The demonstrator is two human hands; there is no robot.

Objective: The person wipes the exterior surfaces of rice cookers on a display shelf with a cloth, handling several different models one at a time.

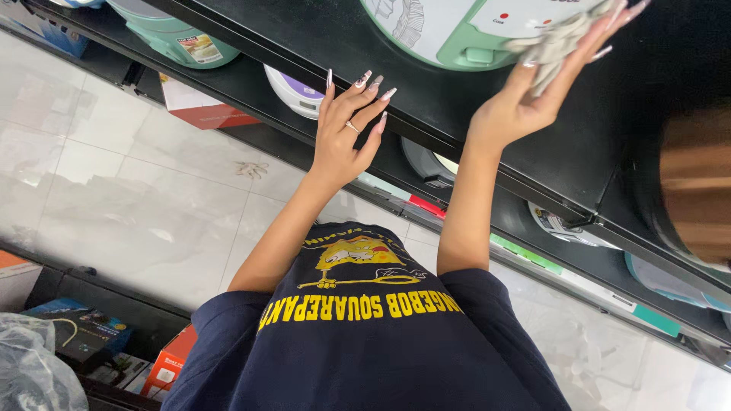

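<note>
Rice cooker (449,30) cut off at top edge. Right hand (533,95) fingers closed on grey cloth (560,42), pressed to cooker front. Left hand (346,133) open, empty, resting on black shelf (426,114) edge.

A grey cloth (560,42) is pressed by the right hand (533,95) against a pale green rice cooker (449,30) standing on a black shelf (426,106). The left hand (346,133) is held open with fingers spread just below the shelf's front edge, gripping nothing. A white tiled floor (129,190) is seen below the shelf.
</note>
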